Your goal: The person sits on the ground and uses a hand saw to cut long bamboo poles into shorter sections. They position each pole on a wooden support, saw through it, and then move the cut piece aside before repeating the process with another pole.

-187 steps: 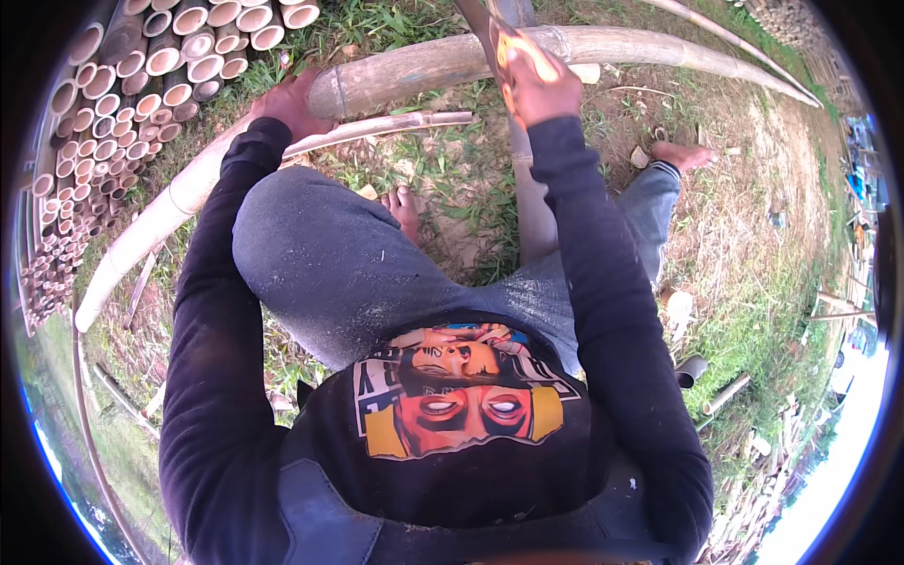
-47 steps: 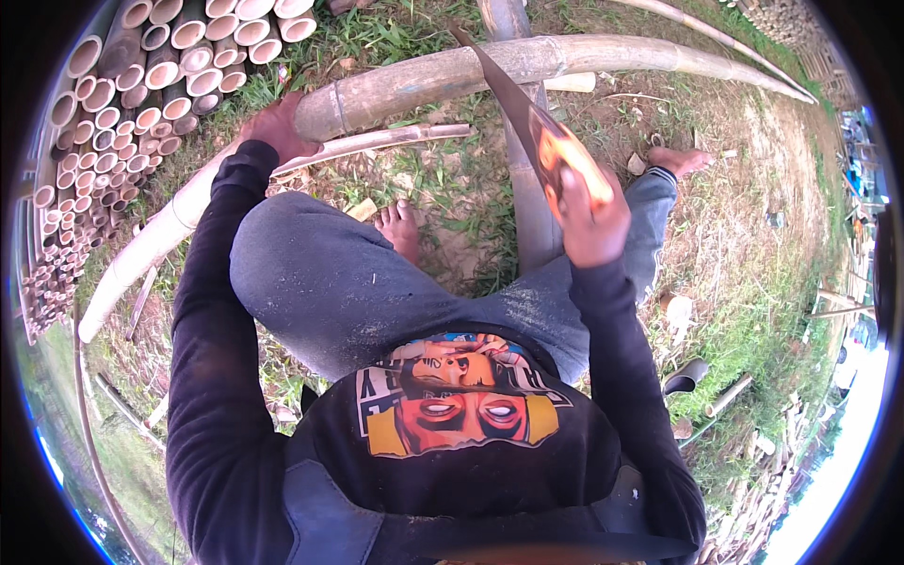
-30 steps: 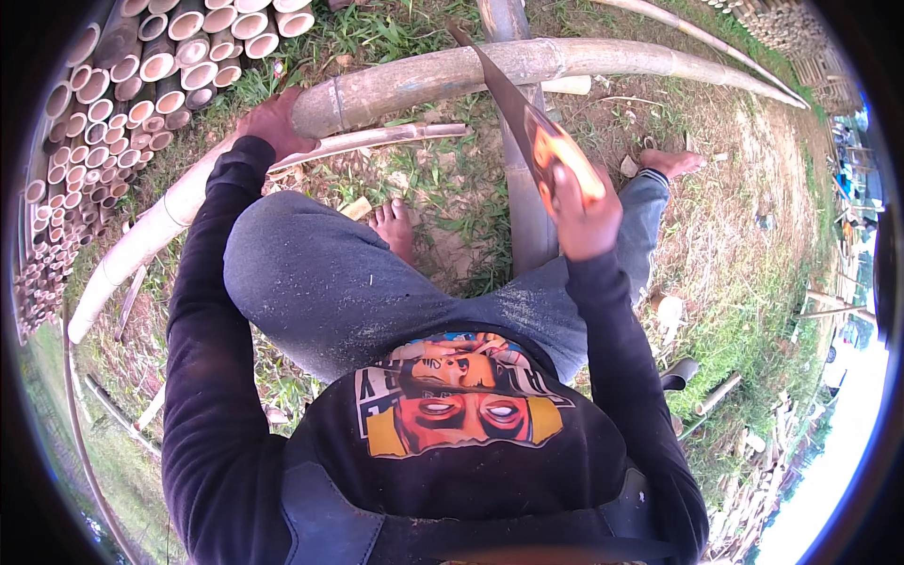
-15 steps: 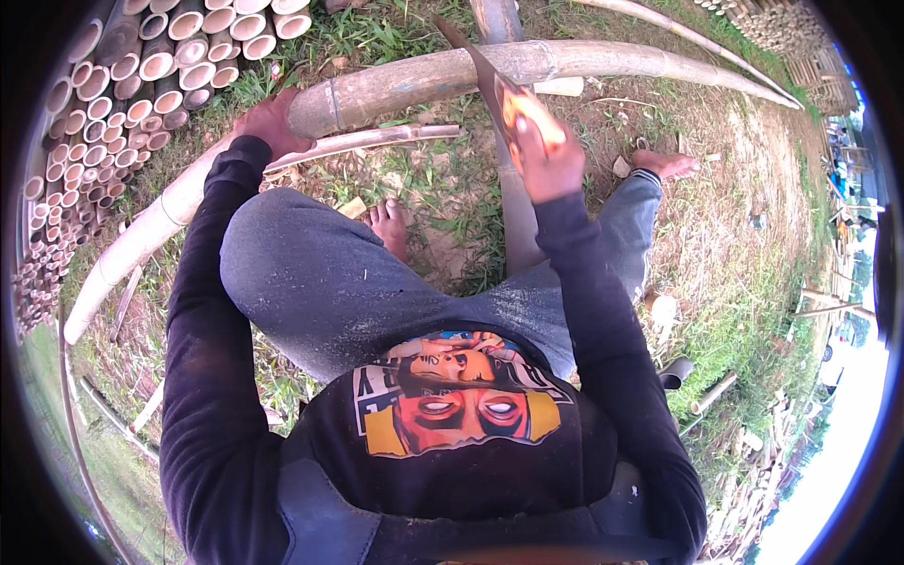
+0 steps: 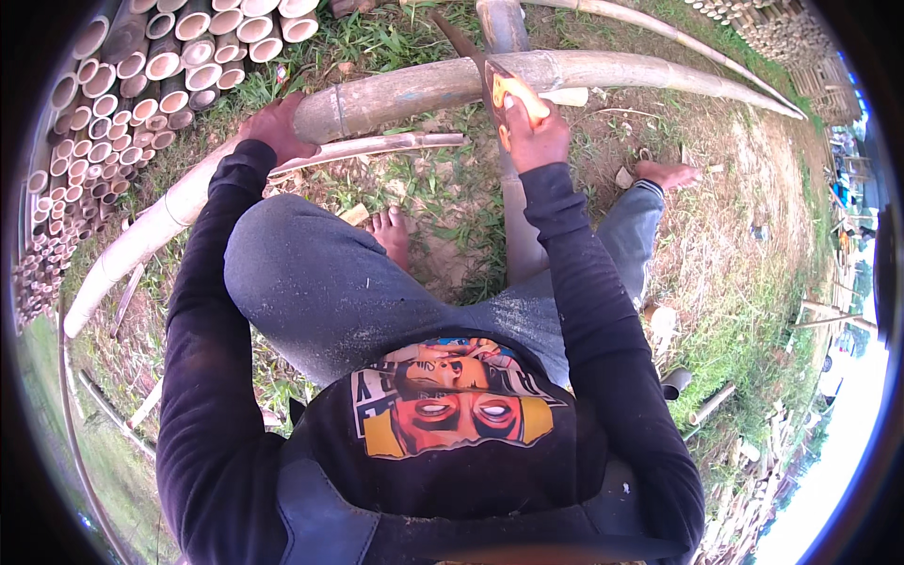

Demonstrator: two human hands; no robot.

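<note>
A long, thick bamboo pole (image 5: 405,97) curves across the far side of the view, over another bamboo pole (image 5: 521,221) that runs away from me. My left hand (image 5: 276,130) is wrapped over the top of the curved pole, gripping it at the left. In my right hand (image 5: 535,132) is a hand saw, held closed by its orange handle (image 5: 524,92). The saw's dark blade (image 5: 459,40) points away and to the left, lying across the curved pole close to where the two poles cross. Whether its teeth are in the bamboo I cannot tell.
Stacked cut bamboo (image 5: 179,61) rises at the far left, open ends facing me. A thin split bamboo piece (image 5: 405,141) lies on the grass behind my knee. My bare feet (image 5: 391,235) rest on the ground. More bamboo (image 5: 767,24) is piled at the far right.
My right hand and the saw have shifted slightly left, and the handle has turned a little. My left hand stays on the pole. The view has moved slightly.
</note>
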